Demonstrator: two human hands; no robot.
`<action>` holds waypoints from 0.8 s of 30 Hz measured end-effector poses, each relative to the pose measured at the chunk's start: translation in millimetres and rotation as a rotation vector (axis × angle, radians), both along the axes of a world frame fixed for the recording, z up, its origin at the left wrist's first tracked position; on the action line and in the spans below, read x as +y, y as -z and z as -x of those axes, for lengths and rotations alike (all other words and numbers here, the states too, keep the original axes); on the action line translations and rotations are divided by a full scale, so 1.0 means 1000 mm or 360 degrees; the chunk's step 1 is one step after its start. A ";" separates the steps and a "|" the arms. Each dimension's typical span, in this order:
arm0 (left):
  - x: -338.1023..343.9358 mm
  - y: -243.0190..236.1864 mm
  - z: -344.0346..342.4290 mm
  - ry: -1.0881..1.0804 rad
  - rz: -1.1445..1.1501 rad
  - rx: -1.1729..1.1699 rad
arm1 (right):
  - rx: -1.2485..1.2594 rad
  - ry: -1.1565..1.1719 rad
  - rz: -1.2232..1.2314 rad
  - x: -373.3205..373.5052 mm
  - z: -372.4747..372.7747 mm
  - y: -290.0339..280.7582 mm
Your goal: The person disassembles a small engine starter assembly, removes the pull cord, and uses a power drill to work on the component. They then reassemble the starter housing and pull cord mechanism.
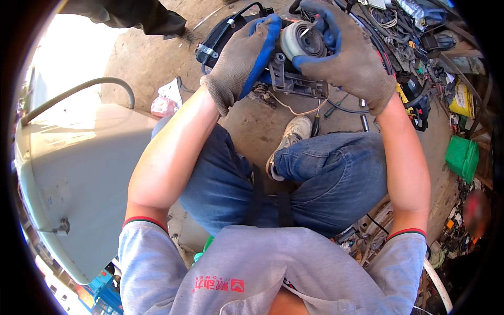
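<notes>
Both my hands wear grey-brown work gloves with blue palms, and they are raised at the top of the view. My right hand (349, 58) curls round a roll of tape (300, 41), pale grey outside with dark rings at its core. Close to the roll's left, my left hand (247, 52) has its fingers pressed together; what they hold, if anything, is hidden. Just below the roll sits a black ribbed bracket (296, 81). A black curved part (220, 39) with a cable and a metal clip lies behind my left hand.
Screwdrivers (336, 106) and metal sockets (365, 123) lie on the ground near my shoe. Tangled cables and scrap fill the right, with a green container (462, 157). A pale metal cabinet (89, 184) stands at left. Someone's dark trouser leg (142, 18) is at upper left.
</notes>
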State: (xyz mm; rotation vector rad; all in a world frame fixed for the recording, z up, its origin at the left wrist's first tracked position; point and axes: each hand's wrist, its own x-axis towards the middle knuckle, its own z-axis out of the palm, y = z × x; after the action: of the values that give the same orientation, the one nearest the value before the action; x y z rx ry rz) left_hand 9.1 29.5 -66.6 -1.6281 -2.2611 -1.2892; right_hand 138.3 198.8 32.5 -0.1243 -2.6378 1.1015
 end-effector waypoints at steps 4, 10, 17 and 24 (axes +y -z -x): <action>0.020 -0.014 -0.016 0.0109 0.0440 -0.0775 | 0.0020 -0.0079 0.0712 0.034 -0.028 -0.036; 0.084 0.047 -0.066 -0.0036 0.0230 -0.2186 | 0.1006 0.0085 0.1852 0.094 -0.050 -0.004; 0.151 0.208 -0.141 -0.0167 -0.0297 -0.3247 | 0.1402 -0.0240 0.2107 0.152 -0.078 0.022; 0.203 0.340 -0.144 -0.0812 -0.0345 -0.3036 | 0.0944 -0.0427 0.2771 0.206 -0.110 0.082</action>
State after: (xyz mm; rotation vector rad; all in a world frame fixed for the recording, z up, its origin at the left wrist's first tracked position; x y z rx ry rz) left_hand 153.3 232.6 -406.1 0.9408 -2.2694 -3.2063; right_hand 248.2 404.9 -49.7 0.1984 -0.6272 2.5731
